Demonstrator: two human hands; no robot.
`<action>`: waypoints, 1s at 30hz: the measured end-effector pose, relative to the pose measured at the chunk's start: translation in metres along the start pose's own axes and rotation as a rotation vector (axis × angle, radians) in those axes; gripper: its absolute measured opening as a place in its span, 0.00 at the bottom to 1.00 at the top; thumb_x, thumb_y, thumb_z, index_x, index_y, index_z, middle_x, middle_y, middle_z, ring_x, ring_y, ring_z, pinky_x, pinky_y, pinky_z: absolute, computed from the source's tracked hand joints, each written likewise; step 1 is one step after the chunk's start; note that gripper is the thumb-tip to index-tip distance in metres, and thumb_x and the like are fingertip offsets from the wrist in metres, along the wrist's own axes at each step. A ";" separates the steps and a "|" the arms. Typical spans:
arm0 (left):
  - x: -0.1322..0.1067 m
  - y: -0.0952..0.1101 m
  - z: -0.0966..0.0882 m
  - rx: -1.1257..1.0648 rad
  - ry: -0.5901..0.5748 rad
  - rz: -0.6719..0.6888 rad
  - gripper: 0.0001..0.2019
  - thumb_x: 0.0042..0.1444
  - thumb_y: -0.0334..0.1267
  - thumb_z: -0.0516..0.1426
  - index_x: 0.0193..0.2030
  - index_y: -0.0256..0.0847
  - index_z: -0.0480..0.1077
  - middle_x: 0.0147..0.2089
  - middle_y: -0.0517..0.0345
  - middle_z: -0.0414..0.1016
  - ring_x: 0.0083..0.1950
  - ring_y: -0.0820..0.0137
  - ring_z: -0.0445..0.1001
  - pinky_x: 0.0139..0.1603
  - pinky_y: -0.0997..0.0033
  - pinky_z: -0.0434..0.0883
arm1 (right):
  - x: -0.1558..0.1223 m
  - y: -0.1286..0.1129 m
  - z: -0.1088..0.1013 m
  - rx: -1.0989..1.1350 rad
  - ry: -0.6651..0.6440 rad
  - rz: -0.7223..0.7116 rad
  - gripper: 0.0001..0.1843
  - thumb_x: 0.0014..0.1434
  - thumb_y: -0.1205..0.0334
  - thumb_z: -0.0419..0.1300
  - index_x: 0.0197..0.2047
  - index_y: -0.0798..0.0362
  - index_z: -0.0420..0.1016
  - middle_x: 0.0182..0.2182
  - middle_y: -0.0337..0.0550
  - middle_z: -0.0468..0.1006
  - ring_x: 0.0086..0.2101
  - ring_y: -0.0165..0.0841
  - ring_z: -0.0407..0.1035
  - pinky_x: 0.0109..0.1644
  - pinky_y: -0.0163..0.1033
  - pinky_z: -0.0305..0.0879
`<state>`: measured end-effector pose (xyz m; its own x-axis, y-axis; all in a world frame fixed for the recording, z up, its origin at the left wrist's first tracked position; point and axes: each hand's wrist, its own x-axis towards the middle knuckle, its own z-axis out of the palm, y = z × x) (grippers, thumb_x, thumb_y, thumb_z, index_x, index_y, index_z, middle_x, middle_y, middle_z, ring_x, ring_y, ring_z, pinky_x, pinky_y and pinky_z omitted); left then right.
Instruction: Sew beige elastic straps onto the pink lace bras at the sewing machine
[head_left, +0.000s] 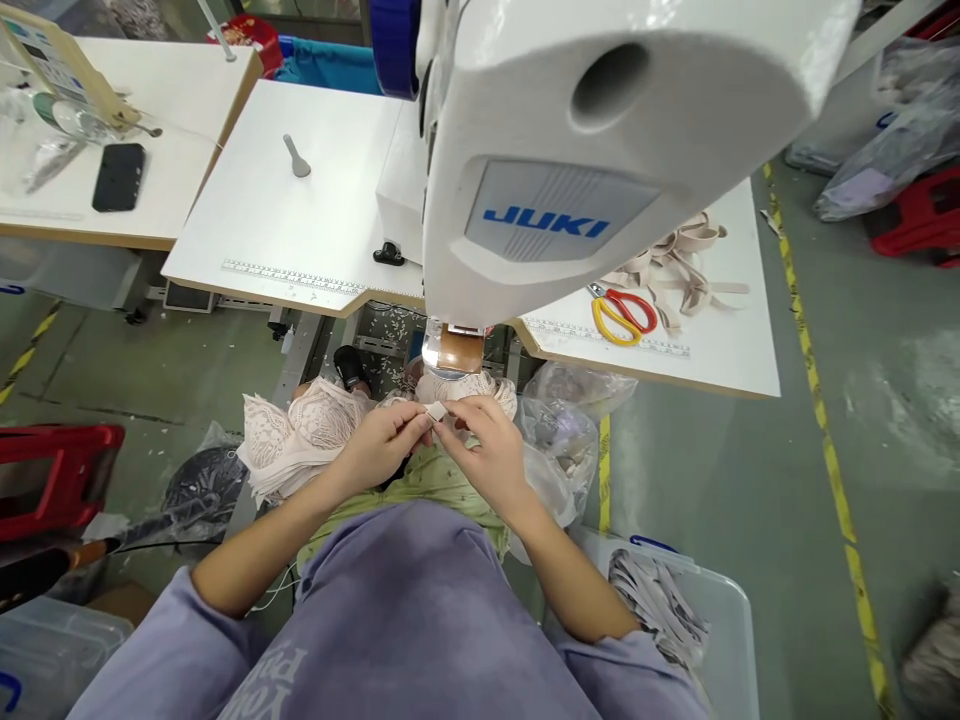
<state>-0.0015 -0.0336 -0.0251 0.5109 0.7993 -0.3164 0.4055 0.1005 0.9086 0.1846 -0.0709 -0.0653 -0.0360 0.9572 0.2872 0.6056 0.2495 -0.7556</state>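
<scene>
1. While the left hand (pixel 386 440) pinches one side of a small pale strip (pixel 436 410) between thumb and fingers, the right hand (pixel 484 445) pinches the other side; both grips are closed on it.
2. The strip sits between the fingertips, over the lap, near the low end of the sewing machine (pixel 547 210).
3. A lace bra pile (pixel 307 435) lies beside the left hand.
4. On the table (pixel 720 350) to the right, scissors (pixel 624 318) with red and yellow handles lie beside loose straps (pixel 694 270).
</scene>
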 end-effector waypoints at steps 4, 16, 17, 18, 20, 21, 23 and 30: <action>0.003 -0.001 0.003 0.028 0.024 0.010 0.21 0.70 0.49 0.47 0.32 0.39 0.70 0.31 0.58 0.73 0.31 0.71 0.68 0.33 0.73 0.65 | -0.005 -0.002 0.006 0.003 0.023 -0.036 0.08 0.67 0.58 0.59 0.45 0.45 0.81 0.37 0.44 0.81 0.37 0.35 0.75 0.42 0.42 0.72; 0.024 -0.012 -0.014 -0.085 0.036 -0.133 0.23 0.64 0.57 0.52 0.29 0.39 0.69 0.27 0.58 0.71 0.29 0.71 0.68 0.31 0.73 0.68 | 0.101 0.153 -0.121 -0.692 0.090 0.356 0.23 0.65 0.68 0.49 0.62 0.62 0.68 0.56 0.64 0.73 0.55 0.45 0.67 0.58 0.48 0.62; 0.024 -0.012 -0.014 -0.128 0.028 -0.136 0.22 0.64 0.57 0.52 0.30 0.39 0.70 0.29 0.58 0.72 0.30 0.71 0.69 0.32 0.73 0.68 | 0.114 0.163 -0.135 -0.772 -0.021 0.417 0.24 0.66 0.67 0.50 0.63 0.63 0.66 0.55 0.66 0.73 0.54 0.46 0.68 0.56 0.48 0.62; 0.023 -0.013 -0.012 -0.179 0.023 -0.141 0.22 0.63 0.56 0.53 0.31 0.39 0.70 0.30 0.57 0.72 0.31 0.71 0.70 0.32 0.73 0.69 | 0.123 0.169 -0.145 -0.814 -0.093 0.445 0.24 0.66 0.66 0.51 0.63 0.62 0.67 0.54 0.67 0.74 0.52 0.47 0.69 0.54 0.47 0.63; 0.021 -0.013 -0.009 -0.283 0.036 -0.161 0.21 0.62 0.56 0.54 0.32 0.39 0.70 0.30 0.58 0.72 0.30 0.72 0.69 0.31 0.74 0.67 | 0.127 0.173 -0.154 -0.880 -0.203 0.458 0.22 0.67 0.62 0.52 0.60 0.61 0.69 0.50 0.66 0.75 0.47 0.47 0.71 0.49 0.46 0.64; 0.021 -0.013 -0.007 -0.324 0.049 -0.175 0.20 0.62 0.55 0.55 0.32 0.39 0.70 0.29 0.59 0.71 0.29 0.73 0.68 0.29 0.75 0.65 | 0.122 0.171 -0.154 -0.903 -0.218 0.447 0.21 0.67 0.60 0.52 0.59 0.60 0.70 0.48 0.65 0.76 0.46 0.46 0.71 0.46 0.45 0.64; 0.019 -0.012 -0.005 -0.393 0.072 -0.201 0.20 0.61 0.55 0.55 0.33 0.38 0.71 0.26 0.62 0.68 0.25 0.75 0.64 0.26 0.76 0.60 | 0.100 0.159 -0.151 -0.908 -0.199 0.415 0.21 0.66 0.57 0.53 0.58 0.59 0.70 0.47 0.62 0.76 0.43 0.45 0.72 0.42 0.44 0.64; 0.015 -0.009 -0.006 -0.707 0.055 -0.240 0.19 0.58 0.53 0.60 0.35 0.36 0.71 0.29 0.60 0.71 0.27 0.78 0.65 0.27 0.77 0.61 | -0.027 0.056 -0.119 -0.307 -0.241 0.216 0.22 0.59 0.51 0.60 0.55 0.49 0.70 0.39 0.48 0.78 0.29 0.37 0.71 0.32 0.43 0.70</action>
<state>-0.0016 -0.0190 -0.0365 0.4234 0.7342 -0.5307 -0.0929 0.6179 0.7808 0.3141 -0.1000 -0.0453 -0.0448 0.9985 -0.0316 0.8264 0.0193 -0.5627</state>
